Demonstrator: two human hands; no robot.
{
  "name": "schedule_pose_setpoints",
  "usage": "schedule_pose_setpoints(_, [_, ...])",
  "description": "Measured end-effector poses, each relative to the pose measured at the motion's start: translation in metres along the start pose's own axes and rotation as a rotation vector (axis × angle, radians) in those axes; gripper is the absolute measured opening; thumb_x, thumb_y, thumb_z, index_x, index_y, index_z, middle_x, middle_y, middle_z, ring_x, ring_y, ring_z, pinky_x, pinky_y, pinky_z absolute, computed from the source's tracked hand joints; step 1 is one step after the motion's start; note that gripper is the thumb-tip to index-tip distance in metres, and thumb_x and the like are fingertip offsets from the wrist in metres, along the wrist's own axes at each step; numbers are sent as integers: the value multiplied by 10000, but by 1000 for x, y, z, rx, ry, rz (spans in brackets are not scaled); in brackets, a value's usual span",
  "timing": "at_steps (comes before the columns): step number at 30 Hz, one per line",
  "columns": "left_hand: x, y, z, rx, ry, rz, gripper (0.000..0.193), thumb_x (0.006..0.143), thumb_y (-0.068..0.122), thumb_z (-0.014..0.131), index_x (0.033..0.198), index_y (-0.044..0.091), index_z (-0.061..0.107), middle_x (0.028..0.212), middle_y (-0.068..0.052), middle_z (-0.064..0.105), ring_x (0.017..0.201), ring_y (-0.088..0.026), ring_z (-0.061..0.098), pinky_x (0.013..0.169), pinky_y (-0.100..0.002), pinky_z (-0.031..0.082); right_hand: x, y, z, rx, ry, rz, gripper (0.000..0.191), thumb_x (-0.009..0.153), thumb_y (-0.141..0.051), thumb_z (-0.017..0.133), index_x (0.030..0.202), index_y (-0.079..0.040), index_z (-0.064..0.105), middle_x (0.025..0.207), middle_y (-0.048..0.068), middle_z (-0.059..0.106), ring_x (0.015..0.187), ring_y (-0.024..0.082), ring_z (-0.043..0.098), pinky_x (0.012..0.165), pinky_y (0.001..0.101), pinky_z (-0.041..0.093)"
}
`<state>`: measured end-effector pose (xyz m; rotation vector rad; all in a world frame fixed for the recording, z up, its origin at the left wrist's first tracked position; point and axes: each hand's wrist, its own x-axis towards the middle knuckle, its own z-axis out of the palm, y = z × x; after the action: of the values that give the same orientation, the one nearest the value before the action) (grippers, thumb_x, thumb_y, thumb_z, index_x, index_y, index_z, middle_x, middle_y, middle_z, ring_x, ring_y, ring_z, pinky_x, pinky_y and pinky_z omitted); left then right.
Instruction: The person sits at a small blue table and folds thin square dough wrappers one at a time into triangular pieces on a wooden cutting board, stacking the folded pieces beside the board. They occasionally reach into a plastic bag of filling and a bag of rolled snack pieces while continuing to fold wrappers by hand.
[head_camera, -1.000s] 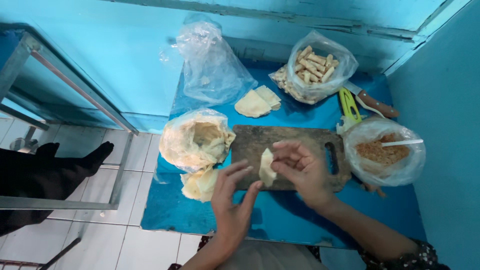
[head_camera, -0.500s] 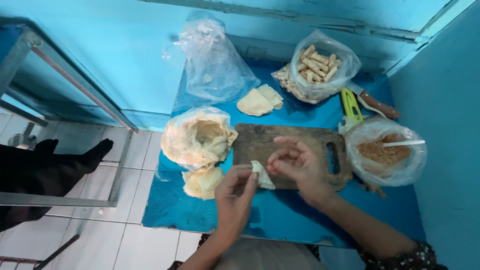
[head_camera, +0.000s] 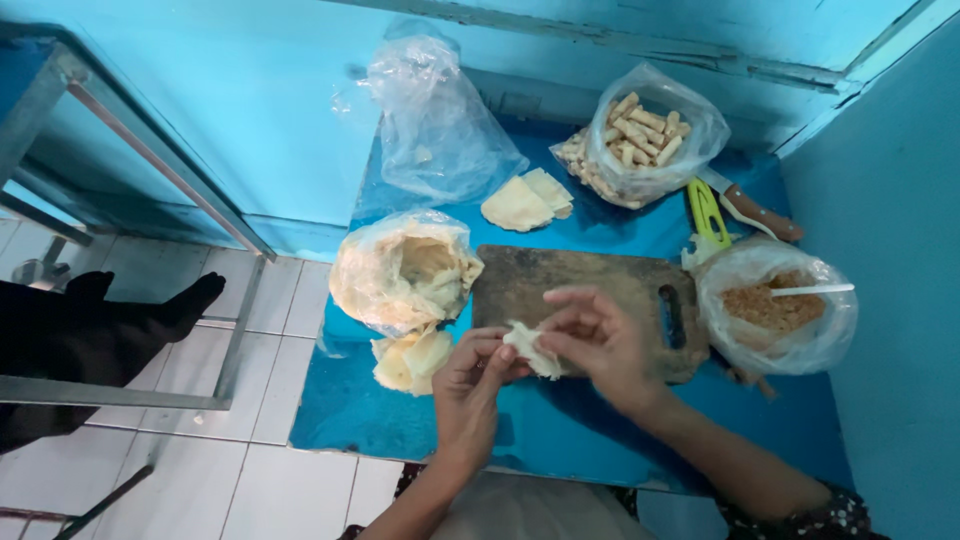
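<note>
Both hands pinch one pale wrapper piece: left hand fingers closed on its near-left edge, right hand fingertips closed on its far-right side. Piece sits just above the near edge of the dark cutting board.

Judgement: fold looks underway; keep fingertip pressure even, roll tight, avoid tearing the thin sheet.

Left of grip: open bag of wrappers. Right: bag of brown filling. Beyond: bag of finished rolls.

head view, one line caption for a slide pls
Both hands fold a pale wrapper over a wooden board.
</note>
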<state>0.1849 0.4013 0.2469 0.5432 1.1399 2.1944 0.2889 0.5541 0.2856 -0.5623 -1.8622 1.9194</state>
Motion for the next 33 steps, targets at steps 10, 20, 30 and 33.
schedule_pose_setpoints(10, [-17,6,-34,-152,283,-45,123,1064,137,624,1096,18,615,975,-81,637,858,-143,653,778,-351,601,36,-12,-33,500,269,121,417,939,-32,672,1338,-75,558,1019,45,710,907,140,700,787,298,578])
schedule_pose_setpoints(20, [-14,30,-49,-293,296,86,96,1025,100,595,1095,35,598,1131,-113,700,1019,-228,720,854,-430,624,28,-22,21,-1010,-9,-670,371,951,-134,716,1310,-132,624,1073,87,769,981,249,745,803,348,587])
schedule_pose_setpoints(30, [3,32,-16,-464,135,-173,66,1000,51,588,1065,52,575,1087,-140,710,976,-231,722,840,-404,611,36,-26,1,-555,-37,-238,486,915,-61,709,1379,-123,579,1097,38,789,997,141,762,835,292,600])
schedule_pose_setpoints(33, [5,31,-10,-454,173,-208,58,981,57,578,1038,53,573,1063,-127,718,940,-213,724,824,-398,612,28,-26,-7,-740,-178,-331,466,884,-68,738,1333,-125,627,1035,30,812,970,142,782,839,283,596])
